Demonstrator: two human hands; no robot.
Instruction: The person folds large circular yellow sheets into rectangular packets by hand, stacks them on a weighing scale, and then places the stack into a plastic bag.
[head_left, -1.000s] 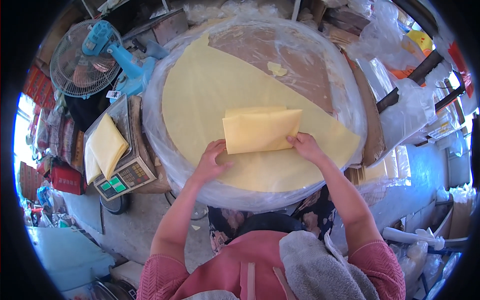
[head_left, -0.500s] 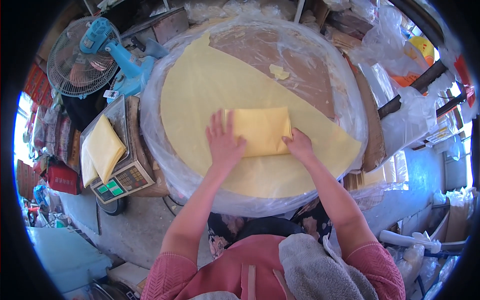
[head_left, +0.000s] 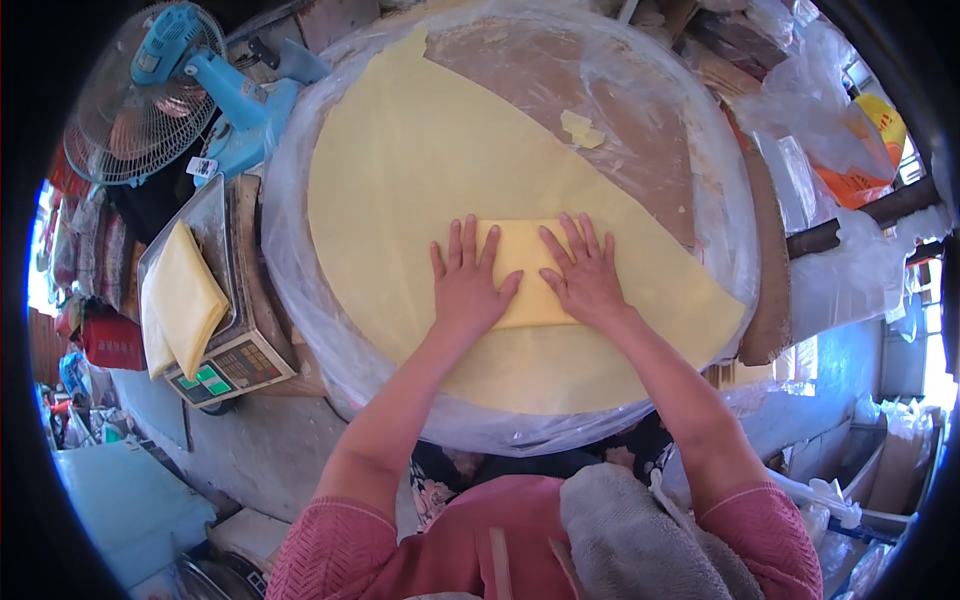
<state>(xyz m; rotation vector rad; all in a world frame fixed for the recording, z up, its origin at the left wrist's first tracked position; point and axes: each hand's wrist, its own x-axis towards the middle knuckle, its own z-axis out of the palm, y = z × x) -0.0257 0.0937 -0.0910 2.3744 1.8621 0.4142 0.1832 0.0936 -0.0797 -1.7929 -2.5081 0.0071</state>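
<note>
A folded pale-yellow sheet (head_left: 528, 300) lies as a rectangle on a much larger thin yellow sheet (head_left: 400, 170), which spreads over a round table (head_left: 630, 105) covered with clear plastic. My left hand (head_left: 472, 280) rests flat on the left side of the folded piece, fingers spread. On its right side lies my right hand (head_left: 588, 272), also flat with fingers apart. Neither hand grips anything. Parts of the folded piece are hidden under both palms. A small torn yellow scrap (head_left: 582, 130) sits beyond the large sheet's edge.
To the left, a digital scale (head_left: 240, 365) carries another folded yellow sheet (head_left: 185, 300). Behind it stands a blue fan (head_left: 235, 95), near a cleaver (head_left: 300, 62). Cardboard (head_left: 768, 260) edges the table's right side, beside hanging plastic bags (head_left: 800, 130). A pale-blue box (head_left: 130, 510) is at lower left.
My right hand has let go of the folded sheet's right edge and now lies flat on top. My left hand has moved slightly right onto it. The view has shifted a little.
</note>
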